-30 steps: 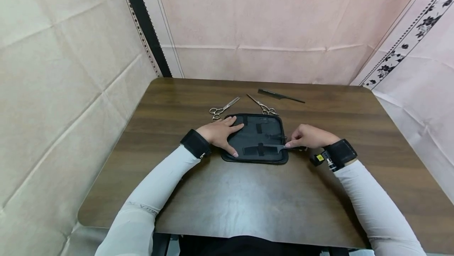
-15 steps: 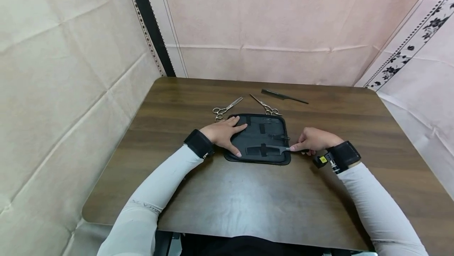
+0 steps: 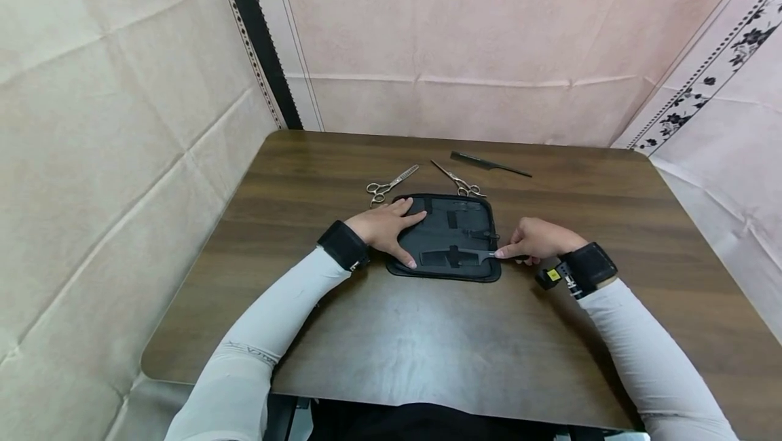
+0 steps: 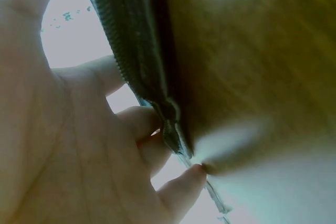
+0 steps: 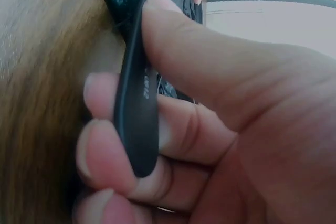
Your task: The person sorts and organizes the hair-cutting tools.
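Note:
A black zip case lies opened flat at the middle of the table. My left hand rests spread on its left side, thumb and fingertips over the edge. In the left wrist view the case's zipped edge runs past the fingers. A dark comb lies along the near part of the case, its toothed end passing under an elastic strap. My right hand pinches its handle at the case's right edge. The right wrist view shows the thumb on the handle and fingers curled beneath.
Behind the case lie thinning scissors, a pair of scissors and a tail comb. A small dark clip sits inside the case at its right edge. Pale cloth hangs behind the table.
My right hand has shifted slightly left, and the comb sits a little further into the case. The left hand has stayed on the case. The head view has turned slightly.

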Tool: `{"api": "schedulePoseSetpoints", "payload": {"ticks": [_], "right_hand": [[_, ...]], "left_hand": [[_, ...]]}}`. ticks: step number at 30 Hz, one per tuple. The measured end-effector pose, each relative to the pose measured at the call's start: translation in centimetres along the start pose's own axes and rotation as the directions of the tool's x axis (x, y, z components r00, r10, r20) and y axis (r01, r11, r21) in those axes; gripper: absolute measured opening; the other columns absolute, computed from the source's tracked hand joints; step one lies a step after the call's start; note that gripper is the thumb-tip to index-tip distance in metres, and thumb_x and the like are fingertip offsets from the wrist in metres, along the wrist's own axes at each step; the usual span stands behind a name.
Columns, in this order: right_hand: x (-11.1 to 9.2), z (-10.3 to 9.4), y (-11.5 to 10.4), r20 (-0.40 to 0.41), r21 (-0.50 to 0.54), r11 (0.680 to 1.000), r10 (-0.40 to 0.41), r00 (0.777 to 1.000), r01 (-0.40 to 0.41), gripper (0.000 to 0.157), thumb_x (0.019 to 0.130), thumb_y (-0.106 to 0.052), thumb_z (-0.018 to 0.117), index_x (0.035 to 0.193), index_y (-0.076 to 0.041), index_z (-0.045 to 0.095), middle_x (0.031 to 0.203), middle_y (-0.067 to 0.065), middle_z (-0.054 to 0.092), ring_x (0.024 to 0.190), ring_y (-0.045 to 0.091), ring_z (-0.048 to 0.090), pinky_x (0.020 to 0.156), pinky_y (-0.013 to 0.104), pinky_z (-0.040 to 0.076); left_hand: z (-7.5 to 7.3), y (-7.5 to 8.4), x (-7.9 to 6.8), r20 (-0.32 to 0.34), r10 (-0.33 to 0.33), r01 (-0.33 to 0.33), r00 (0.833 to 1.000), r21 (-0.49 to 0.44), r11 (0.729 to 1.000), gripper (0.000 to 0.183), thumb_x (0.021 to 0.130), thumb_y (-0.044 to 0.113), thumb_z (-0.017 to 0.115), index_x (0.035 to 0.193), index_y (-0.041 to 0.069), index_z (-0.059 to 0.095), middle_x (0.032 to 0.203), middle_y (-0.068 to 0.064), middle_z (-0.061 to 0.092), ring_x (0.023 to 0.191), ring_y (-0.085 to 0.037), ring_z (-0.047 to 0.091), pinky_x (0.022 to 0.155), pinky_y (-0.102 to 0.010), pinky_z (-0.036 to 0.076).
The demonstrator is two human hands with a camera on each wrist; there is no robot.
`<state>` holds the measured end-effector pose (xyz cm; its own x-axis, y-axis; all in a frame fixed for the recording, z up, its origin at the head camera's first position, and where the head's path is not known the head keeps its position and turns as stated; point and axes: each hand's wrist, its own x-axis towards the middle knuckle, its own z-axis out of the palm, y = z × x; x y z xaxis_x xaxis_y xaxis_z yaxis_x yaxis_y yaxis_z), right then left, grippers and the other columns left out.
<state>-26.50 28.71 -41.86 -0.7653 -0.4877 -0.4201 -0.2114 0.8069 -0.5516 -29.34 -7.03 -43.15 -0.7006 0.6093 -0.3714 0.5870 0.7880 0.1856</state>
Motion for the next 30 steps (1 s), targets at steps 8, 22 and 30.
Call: {"api": "schedulePoseSetpoints", "payload": {"ticks": [8,22,30], "right_hand": [[0.32,0.14,0.19,-0.008,-0.003,1.0,-0.005,1.0,0.005,0.05,0.098,-0.042,0.071,0.062,-0.007,0.068,0.054,-0.004,0.051,0.051,0.012,0.05,0.052,0.024,0.041],[0.52,0.38,-0.58,-0.018,-0.011,1.0,0.011,1.0,-0.011,0.051,0.098,-0.043,0.072,0.06,-0.009,0.065,0.052,-0.004,0.052,0.049,0.011,0.049,0.053,0.025,0.041],[0.51,0.59,-0.72,-0.015,0.0,1.0,0.017,1.0,-0.017,0.047,0.098,-0.041,0.072,0.064,-0.008,0.07,0.053,-0.004,0.054,0.05,0.012,0.052,0.054,0.026,0.045]], "left_hand": [[-0.12,-0.03,0.1,-0.003,0.012,-0.012,1.0,0.0,1.0,0.116,0.08,0.077,0.072,0.168,0.032,0.01,0.176,-0.012,-0.005,0.164,-0.028,-0.004,0.131,-0.051,0.014],[-0.21,-0.11,0.03,-0.006,0.02,-0.02,1.0,-0.004,1.0,0.116,0.081,0.076,0.072,0.168,0.031,0.01,0.176,-0.013,-0.004,0.164,-0.029,-0.003,0.131,-0.053,0.015],[-0.05,-0.1,0.12,-0.008,0.015,-0.015,1.0,-0.008,1.0,0.117,0.08,0.077,0.072,0.168,0.032,0.011,0.176,-0.012,-0.004,0.164,-0.028,-0.004,0.131,-0.053,0.014]]}}
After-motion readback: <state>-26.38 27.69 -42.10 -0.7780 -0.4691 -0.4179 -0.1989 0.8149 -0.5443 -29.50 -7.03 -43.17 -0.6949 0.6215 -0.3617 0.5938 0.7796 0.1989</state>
